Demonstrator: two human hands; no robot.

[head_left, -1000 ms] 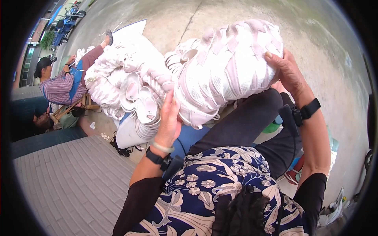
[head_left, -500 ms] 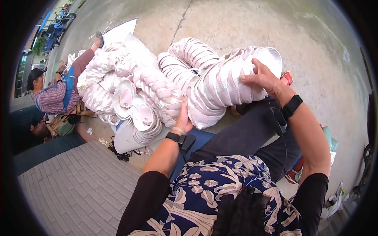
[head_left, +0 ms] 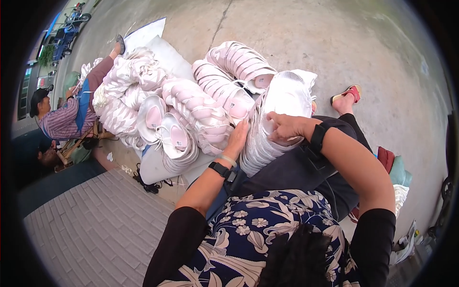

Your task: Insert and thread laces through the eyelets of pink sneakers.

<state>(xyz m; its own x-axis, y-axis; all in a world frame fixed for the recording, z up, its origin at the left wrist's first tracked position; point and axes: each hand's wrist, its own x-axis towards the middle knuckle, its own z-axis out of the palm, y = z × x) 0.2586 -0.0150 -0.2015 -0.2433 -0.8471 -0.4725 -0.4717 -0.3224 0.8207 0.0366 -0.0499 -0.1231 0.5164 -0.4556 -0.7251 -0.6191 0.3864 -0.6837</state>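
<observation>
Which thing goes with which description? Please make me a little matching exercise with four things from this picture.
1. Right hand
2. Bracelet
3. Sandal
4. Cap

A. Red, on a foot
B. Black, on a seated person
C. At the top of the nearest stack of shoes
D. Pale, around the left wrist

Pairs: 1-C, 2-D, 3-A, 4-B

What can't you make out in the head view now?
In the head view:
Right hand: some fingertips, behind the hand itself.
White shoe stack: far side, behind its near side.
Co-worker: exact finger positions, too small.
Wheel: right part, cut by the dark rim.
</observation>
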